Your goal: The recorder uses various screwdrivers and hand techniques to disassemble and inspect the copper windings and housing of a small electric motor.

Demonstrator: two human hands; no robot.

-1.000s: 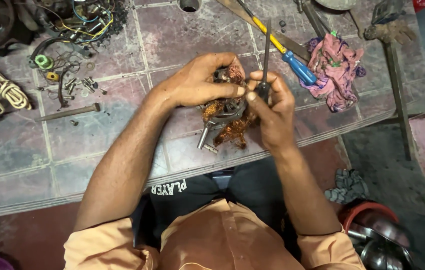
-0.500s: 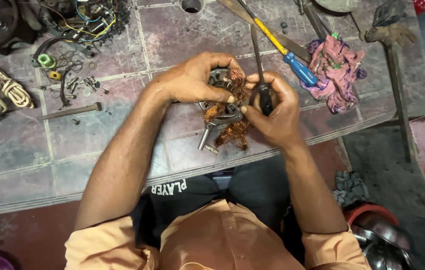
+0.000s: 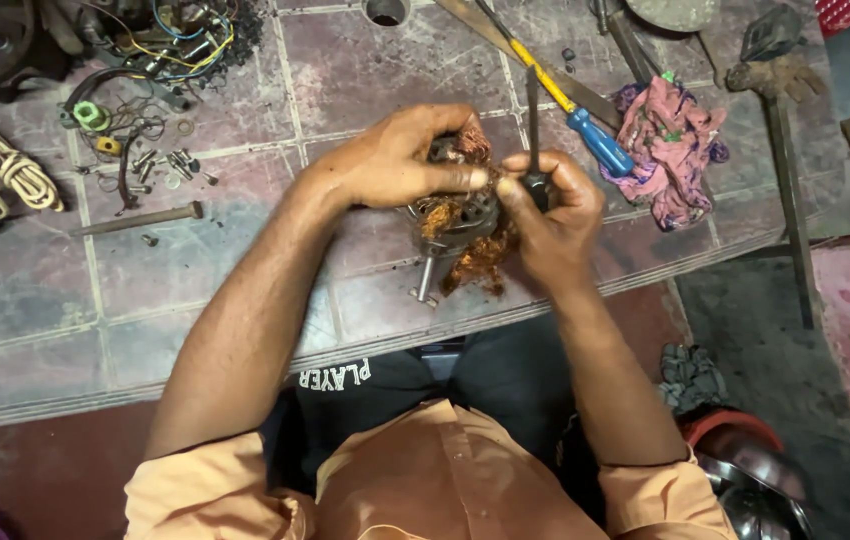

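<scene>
your left hand (image 3: 395, 165) is clamped around the small motor stator (image 3: 460, 215) with its copper windings, held just above the tabletop (image 3: 245, 230) edge. your right hand (image 3: 550, 215) has a closed grip on a dark tool (image 3: 533, 120) at the windings. a slip could gouge the copper or jab your left fingers.

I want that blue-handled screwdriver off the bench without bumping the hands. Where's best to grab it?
Grip the blue handle of the screwdriver, coming from the right, by the pink rag. It's the thickest part and lies bare; the yellow shaft runs up-left, behind the right hand.
</scene>
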